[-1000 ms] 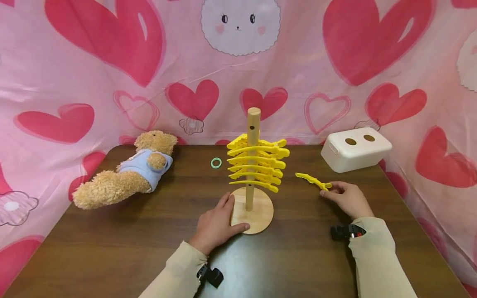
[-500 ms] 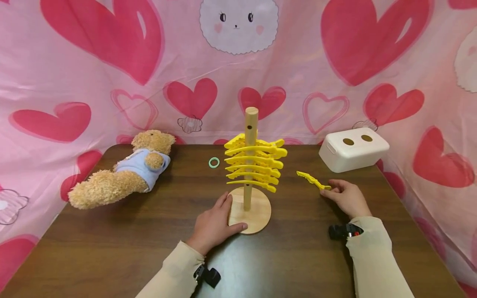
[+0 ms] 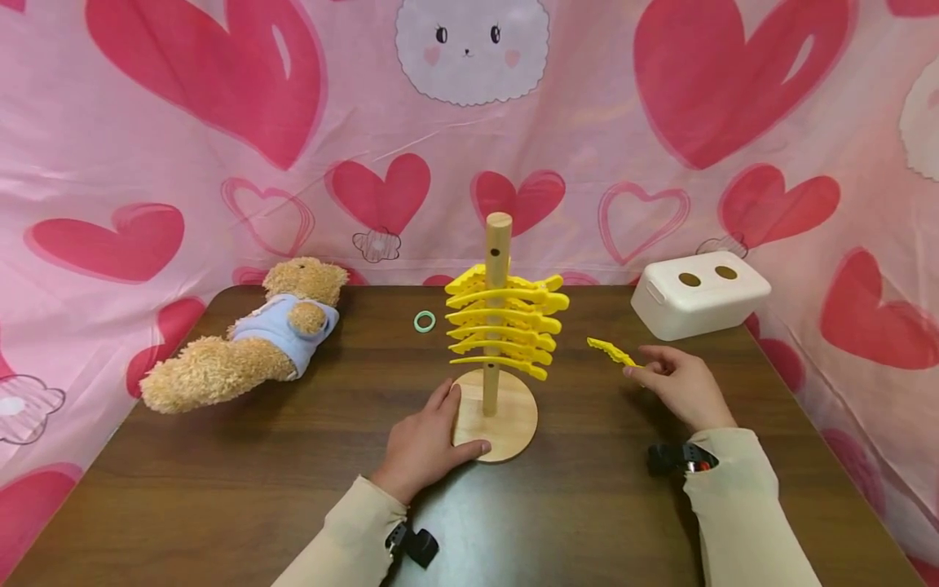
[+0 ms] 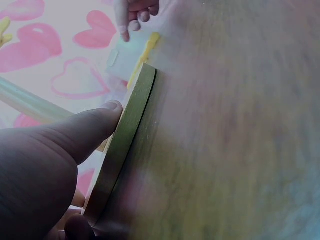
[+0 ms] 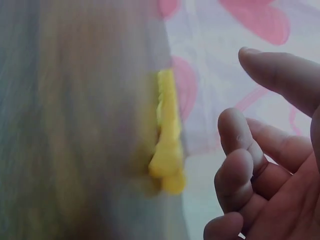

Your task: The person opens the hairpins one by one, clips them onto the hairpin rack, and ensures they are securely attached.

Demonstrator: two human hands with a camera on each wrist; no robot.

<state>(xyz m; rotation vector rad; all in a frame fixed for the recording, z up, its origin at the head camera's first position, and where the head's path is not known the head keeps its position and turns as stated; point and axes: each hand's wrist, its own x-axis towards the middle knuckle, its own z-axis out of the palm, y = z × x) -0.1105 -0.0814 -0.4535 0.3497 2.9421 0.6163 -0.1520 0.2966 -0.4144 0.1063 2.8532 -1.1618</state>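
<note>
A wooden stand (image 3: 499,231) has several yellow hair clips (image 3: 506,318) clamped across its post, one above another. My left hand (image 3: 421,448) holds the left side of its round base (image 3: 509,420), thumb laid over the top near the front edge. To the right, another yellow hair clip (image 3: 610,350) lies on the table. My right hand (image 3: 685,385) hovers just above its near end, hiding that end in the head view. The right wrist view shows this hand's fingers (image 5: 235,130) loosely bent and parted from the clip.
A teddy bear (image 3: 282,334) in a blue top lies at the left on the brown table (image 3: 557,522). Behind the stand are a small green ring (image 3: 425,321) and, to the right, a white box (image 3: 700,314) with two holes. A pink heart-patterned cloth (image 3: 469,139) hangs behind.
My right hand has let go of the yellow hair clip, and its fingers have spread and shifted slightly left over the clip's end. The left hand and the stand hold their place.
</note>
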